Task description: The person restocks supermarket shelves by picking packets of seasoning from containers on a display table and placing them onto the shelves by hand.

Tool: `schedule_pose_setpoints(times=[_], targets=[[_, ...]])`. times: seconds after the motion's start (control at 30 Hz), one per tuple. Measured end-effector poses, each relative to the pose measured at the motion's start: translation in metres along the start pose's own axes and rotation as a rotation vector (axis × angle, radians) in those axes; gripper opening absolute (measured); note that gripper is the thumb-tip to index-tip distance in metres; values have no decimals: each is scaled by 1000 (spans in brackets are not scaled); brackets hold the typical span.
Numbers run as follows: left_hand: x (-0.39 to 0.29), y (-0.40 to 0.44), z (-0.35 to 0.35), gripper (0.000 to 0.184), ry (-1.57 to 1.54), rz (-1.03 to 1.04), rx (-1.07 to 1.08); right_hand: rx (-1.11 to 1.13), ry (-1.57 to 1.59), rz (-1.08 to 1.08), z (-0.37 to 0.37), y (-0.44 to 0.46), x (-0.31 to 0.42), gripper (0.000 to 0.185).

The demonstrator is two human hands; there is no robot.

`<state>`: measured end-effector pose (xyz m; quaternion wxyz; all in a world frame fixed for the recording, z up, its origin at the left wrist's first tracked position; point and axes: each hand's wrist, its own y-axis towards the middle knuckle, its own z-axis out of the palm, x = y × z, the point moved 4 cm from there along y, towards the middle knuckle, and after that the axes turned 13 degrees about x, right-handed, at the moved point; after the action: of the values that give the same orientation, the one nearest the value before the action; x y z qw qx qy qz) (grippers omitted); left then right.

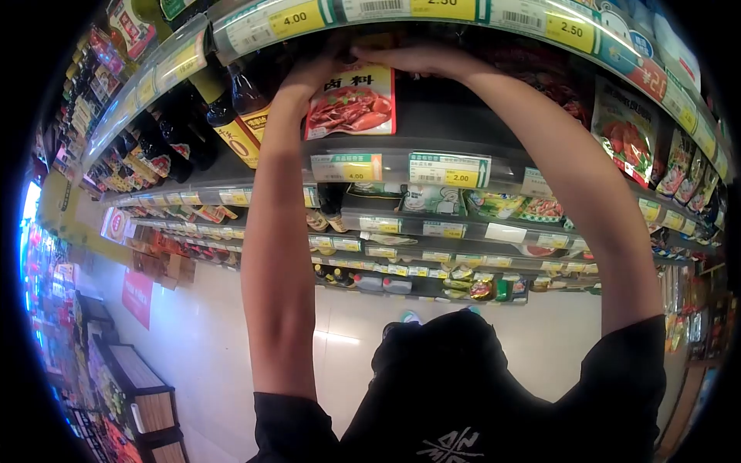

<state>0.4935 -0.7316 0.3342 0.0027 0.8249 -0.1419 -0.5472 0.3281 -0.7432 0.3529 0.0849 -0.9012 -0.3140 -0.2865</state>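
Observation:
A red and white seasoning packet [351,112] with a picture of crayfish stands upright near the front of a dark shelf. My left hand [318,68] is at its upper left edge, its fingers lost in the shadow under the shelf above. From the other side comes my right hand [405,59], with a digit stretched left along the packet's top. Its other fingers are hidden, so I cannot tell whether either hand grips the packet. Just left of my left forearm stand dark sauce bottles [248,96] with yellow labels.
A price-tag rail [432,168] edges this shelf, and another rail [432,9] runs close above my hands. More packets [624,131] stand on the right. Lower shelves hold bagged goods [494,204]. A display crate [143,390] stands on the pale floor [208,332] at left.

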Motion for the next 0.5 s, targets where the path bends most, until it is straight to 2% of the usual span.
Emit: schedule_pose_setpoints(times=[0.03,0.07,0.13,0.17,0.2,0.23,0.27,0.3,0.33,0.37,0.4,0.43,0.47,0.5], targets=[[4,-1,1,61,0,-2,3,53,58,-95,-1,-6,2,84],[7,-1,1,58,31,20,-9,52,58,-93,-6,-12,1,84],[7,-2,0,53,96,71,-41,177,-63,60,-13,-31,7,87],[9,-4,0,60,74,81,-59,171,-77,63,-15,-39,7,91],[14,-2,-2,60,72,86,-67,223,-125,153,-18,-47,3,93],[17,0,-5,63,138,111,-59,6,-318,-54,-20,-58,11,94],[21,3,-7,66,202,132,-50,-72,-342,7,-18,-78,4,93],[7,-11,1,46,149,106,-81,-10,-297,32,-19,-112,26,90],[0,-20,7,46,147,105,-89,-17,-184,-62,-14,-133,33,83],[-6,-29,7,47,294,117,-222,81,62,-11,-5,-157,49,70],[-16,-40,8,49,446,128,-356,74,172,-146,11,-174,50,62],[-31,-52,18,43,423,175,-438,123,342,-228,29,-191,49,58],[-31,-49,20,43,431,172,-448,183,371,-299,47,-208,45,58],[-35,-47,26,39,664,326,-439,172,397,-449,67,-218,40,55]])
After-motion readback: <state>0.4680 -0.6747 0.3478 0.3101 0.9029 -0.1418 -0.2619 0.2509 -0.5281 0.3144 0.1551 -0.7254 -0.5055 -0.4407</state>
